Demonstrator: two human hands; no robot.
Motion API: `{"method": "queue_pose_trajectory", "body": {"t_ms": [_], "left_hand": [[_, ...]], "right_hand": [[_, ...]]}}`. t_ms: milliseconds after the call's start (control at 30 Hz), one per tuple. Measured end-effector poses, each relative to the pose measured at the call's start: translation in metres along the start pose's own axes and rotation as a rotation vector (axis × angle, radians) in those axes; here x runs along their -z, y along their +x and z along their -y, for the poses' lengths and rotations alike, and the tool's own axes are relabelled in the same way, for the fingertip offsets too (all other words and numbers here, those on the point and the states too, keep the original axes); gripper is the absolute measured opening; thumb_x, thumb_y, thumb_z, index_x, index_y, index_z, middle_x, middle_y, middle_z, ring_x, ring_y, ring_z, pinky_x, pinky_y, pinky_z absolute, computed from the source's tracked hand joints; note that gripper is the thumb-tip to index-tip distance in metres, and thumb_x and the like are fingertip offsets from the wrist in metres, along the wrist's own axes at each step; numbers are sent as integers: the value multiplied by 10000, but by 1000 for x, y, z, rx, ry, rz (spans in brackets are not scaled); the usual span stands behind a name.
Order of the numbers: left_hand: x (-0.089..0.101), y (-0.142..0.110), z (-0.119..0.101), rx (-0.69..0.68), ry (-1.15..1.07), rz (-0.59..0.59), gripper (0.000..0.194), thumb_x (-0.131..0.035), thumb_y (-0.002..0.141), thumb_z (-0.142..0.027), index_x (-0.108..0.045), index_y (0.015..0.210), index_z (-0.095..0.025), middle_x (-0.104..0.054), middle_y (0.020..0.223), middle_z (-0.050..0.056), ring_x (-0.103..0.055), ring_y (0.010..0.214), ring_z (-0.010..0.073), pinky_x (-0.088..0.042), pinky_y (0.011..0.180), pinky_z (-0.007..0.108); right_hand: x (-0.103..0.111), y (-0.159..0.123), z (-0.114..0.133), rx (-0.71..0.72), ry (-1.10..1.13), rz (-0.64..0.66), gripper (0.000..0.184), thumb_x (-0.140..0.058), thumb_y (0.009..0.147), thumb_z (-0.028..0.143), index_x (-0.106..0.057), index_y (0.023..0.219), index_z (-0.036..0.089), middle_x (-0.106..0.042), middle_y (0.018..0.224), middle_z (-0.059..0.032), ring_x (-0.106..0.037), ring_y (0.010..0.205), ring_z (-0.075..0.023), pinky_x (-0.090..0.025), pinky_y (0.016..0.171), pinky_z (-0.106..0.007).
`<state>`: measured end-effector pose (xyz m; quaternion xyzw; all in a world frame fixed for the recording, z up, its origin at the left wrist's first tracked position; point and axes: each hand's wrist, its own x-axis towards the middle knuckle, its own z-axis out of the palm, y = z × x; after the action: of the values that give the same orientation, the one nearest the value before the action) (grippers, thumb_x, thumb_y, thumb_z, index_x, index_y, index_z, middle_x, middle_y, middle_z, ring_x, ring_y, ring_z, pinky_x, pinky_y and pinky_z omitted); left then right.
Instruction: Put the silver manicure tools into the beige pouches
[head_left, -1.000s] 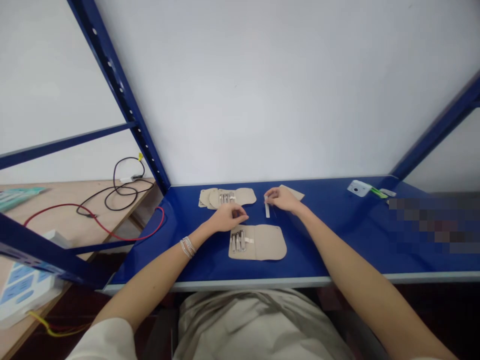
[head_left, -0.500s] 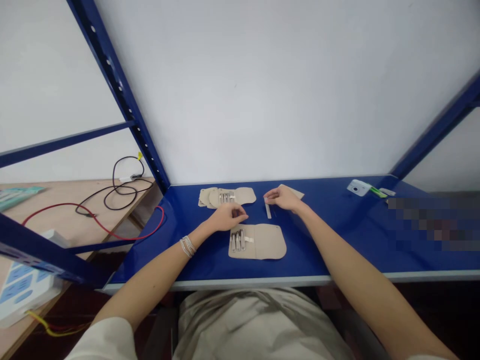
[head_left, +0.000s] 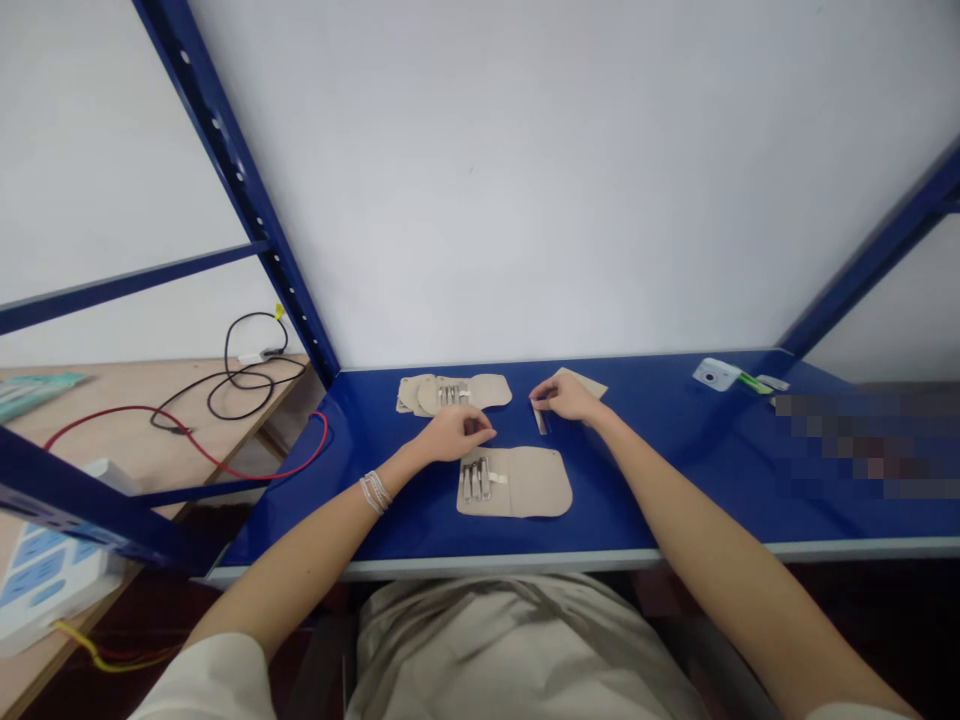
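An open beige pouch (head_left: pixel 534 482) lies on the blue shelf (head_left: pixel 675 480) before me, with several small metal tools (head_left: pixel 475 480) in its left side. My left hand (head_left: pixel 454 434) rests just above the pouch's upper left corner, fingers curled; whether it holds anything is hidden. My right hand (head_left: pixel 564 397) pinches a thin flat metal tool (head_left: pixel 539 418) that points down toward the shelf. A second open beige pouch (head_left: pixel 454 393) with tools lies behind my left hand.
A beige flap (head_left: pixel 587 382) shows behind my right hand. A small white device (head_left: pixel 718 375) with a green piece sits at the back right. Blue rack posts (head_left: pixel 247 200) stand on both sides. Black and red cables (head_left: pixel 240 385) lie on the wooden table at left.
The thin tool in my right hand has turned slightly and moved a little right. My left hand has hardly moved.
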<state>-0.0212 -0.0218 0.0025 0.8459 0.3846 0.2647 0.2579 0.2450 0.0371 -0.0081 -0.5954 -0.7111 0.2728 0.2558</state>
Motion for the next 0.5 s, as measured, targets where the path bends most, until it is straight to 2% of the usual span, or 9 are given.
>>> {"method": "queue_pose_trajectory", "body": {"t_ms": [500], "left_hand": [[0,0,0,0,14,11,216,-628,810,-348,-710,818,-149,-680,713,30,-571,603,120,-438,590,233]], "right_hand": [[-4,1,0,-16,-25,-1,205,-690,693,160,-758,885,133,-751,847,-76,-674,748,-183,-509,707,-243]]}}
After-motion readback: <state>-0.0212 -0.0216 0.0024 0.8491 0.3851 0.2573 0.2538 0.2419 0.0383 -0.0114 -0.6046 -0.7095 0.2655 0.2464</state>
